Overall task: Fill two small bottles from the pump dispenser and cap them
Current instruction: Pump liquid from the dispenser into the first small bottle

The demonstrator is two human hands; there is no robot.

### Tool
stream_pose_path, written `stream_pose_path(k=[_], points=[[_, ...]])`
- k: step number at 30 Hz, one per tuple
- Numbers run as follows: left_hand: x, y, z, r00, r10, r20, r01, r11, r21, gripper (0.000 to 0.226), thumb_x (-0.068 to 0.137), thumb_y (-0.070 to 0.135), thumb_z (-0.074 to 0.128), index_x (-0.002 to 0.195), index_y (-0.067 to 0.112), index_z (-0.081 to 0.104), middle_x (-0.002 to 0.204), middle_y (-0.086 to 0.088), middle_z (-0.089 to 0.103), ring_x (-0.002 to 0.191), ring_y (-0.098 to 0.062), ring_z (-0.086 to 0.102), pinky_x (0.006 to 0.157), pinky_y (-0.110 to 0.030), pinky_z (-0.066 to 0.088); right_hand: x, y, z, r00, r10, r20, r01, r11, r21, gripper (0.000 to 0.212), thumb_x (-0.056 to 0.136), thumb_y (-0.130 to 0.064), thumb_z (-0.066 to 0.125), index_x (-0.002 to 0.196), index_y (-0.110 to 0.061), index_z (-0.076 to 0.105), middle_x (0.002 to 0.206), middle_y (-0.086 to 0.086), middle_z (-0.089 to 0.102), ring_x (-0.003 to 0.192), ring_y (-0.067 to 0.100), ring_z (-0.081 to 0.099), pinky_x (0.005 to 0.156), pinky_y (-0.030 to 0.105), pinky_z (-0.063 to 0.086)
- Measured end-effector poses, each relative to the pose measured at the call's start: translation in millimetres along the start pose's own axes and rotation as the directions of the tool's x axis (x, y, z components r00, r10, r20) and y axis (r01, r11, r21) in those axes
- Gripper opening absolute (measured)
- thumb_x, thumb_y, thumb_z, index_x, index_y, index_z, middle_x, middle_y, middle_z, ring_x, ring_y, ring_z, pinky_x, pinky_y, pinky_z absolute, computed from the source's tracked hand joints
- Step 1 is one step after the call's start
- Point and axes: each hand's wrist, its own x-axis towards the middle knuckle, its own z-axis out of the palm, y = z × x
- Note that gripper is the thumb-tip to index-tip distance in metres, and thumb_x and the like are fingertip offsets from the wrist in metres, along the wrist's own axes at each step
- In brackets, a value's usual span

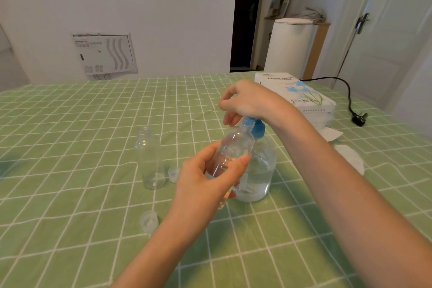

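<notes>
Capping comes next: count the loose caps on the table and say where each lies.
2. One cap lies right of the standing empty bottle; the other cap lies nearer the camera, beside the left forearm. More may be hidden.
</notes>
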Motion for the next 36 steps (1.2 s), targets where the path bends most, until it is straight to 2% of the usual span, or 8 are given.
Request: stream_pose_path(k=[5,12,17,22,25,28,32,36], points=[[-0.2,-0.3,-0.7,1.000,0.004,0.003,-0.004,0.999,0.036,0.012,0.073,0.031,0.070,0.083,0.038,0.071,0.055,0.006,0.058,0.041,-0.003,0.048,0.044,-0.015,0.045,-0.2,1.6,0.0,1.000,0.018,0.000,-0.018,1.000,0.001,0.020,0.092,-0.016,0.049,0.106,-0.009,0.063,0.082,0.003,0.072,0.102,0.027,0.068,0.091,0.037,0.052],[0.8,4.2,0.1,1.000,0.026,-0.003,-0.026,0.999,0.030,0.019,0.067,0.037,0.067,0.085,0.032,0.069,0.054,0.008,0.058,0.040,-0.002,0.048,0.042,-0.014,0.043,0.0,-4.2,-7.3,0.999,-0.017,-0.037,0.014,0.998,-0.068,0.022,0.092,-0.017,0.050,0.109,-0.013,0.063,0.081,0.002,0.073,0.092,0.019,0.069,0.061,0.020,0.044],[0.6,3.5,0.1,1.000,0.006,-0.004,-0.006,1.000,0.002,0.023,0.066,0.037,0.068,0.088,0.030,0.069,0.054,0.010,0.058,0.040,0.000,0.049,0.043,-0.011,0.042,0.3,-3.1,-4.8,1.000,-0.005,-0.015,0.004,0.999,-0.043,0.023,0.092,-0.016,0.048,0.110,-0.011,0.063,0.071,-0.003,0.069,0.099,0.023,0.068,0.061,0.022,0.043],[0.6,2.0,-0.5,1.000,0.001,0.002,-0.001,1.000,0.000,0.012,0.071,0.032,0.070,0.081,0.037,0.071,0.054,0.010,0.058,0.040,-0.002,0.047,0.042,-0.012,0.041,0.1,1.2,-1.2,1.000,0.003,-0.006,-0.003,1.000,-0.010,0.022,0.092,-0.015,0.049,0.107,-0.010,0.065,0.074,-0.001,0.070,0.101,0.026,0.068,0.087,0.034,0.051],[0.1,1.7,-0.4,1.000,-0.001,0.002,0.001,1.000,-0.013,0.012,0.072,0.031,0.069,0.084,0.034,0.071,0.054,0.010,0.057,0.040,-0.001,0.046,0.042,-0.012,0.041,0.5,2.5,0.5,1.000,0.004,-0.006,-0.003,1.000,0.012,0.020,0.092,-0.015,0.050,0.106,-0.011,0.064,0.072,-0.002,0.069,0.101,0.027,0.067,0.090,0.036,0.051],[0.0,1.7,-0.1,1.000,0.002,0.008,-0.002,1.000,-0.012,0.016,0.071,0.033,0.069,0.086,0.031,0.070,0.053,0.010,0.058,0.040,-0.001,0.047,0.043,-0.012,0.042,0.3,2.1,-0.1,1.000,-0.008,-0.029,0.009,1.000,0.007,0.018,0.093,-0.016,0.050,0.105,-0.013,0.063,0.073,-0.001,0.070,0.095,0.022,0.069,0.087,0.033,0.052],[0.3,3.7,0.2,1.000,0.003,0.008,-0.002,1.000,-0.011,0.024,0.065,0.039,0.068,0.086,0.030,0.071,0.056,0.009,0.060,0.041,-0.001,0.049,0.043,-0.012,0.042,0.5,-1.9,-4.7,0.997,-0.024,-0.070,0.021,0.999,-0.043,0.019,0.093,-0.017,0.049,0.105,-0.013,0.063,0.082,0.004,0.074,0.087,0.019,0.070,0.070,0.022,0.049],[-0.3,4.9,0.0,1.000,0.003,0.011,-0.003,1.000,-0.004,0.019,0.065,0.041,0.068,0.084,0.042,0.070,0.065,-0.006,0.063,0.045,-0.002,0.051,0.043,-0.013,0.042,1.0,-3.7,-5.7,0.998,-0.023,-0.066,0.020,0.999,-0.046,0.019,0.093,-0.017,0.049,0.105,-0.015,0.063,0.081,0.002,0.074,0.092,0.019,0.070,0.069,0.019,0.047]])
